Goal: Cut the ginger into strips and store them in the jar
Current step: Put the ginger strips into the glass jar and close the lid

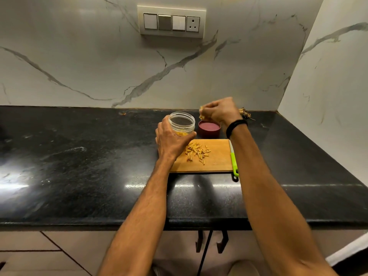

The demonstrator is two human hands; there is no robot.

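Observation:
A clear plastic jar stands open at the back left corner of the wooden cutting board, with some yellow ginger strips in its bottom. My left hand grips the jar from the near side. A loose pile of ginger strips lies on the board. My right hand is raised above the counter to the right of the jar and pinches a small bunch of ginger strips in its fingertips. A knife with a green handle lies along the board's right edge.
The jar's dark red lid lies behind the board on the black stone counter. A clump of ginger scraps sits by the marble back wall. A switch panel is on the wall. Cabinet fronts lie below the counter edge.

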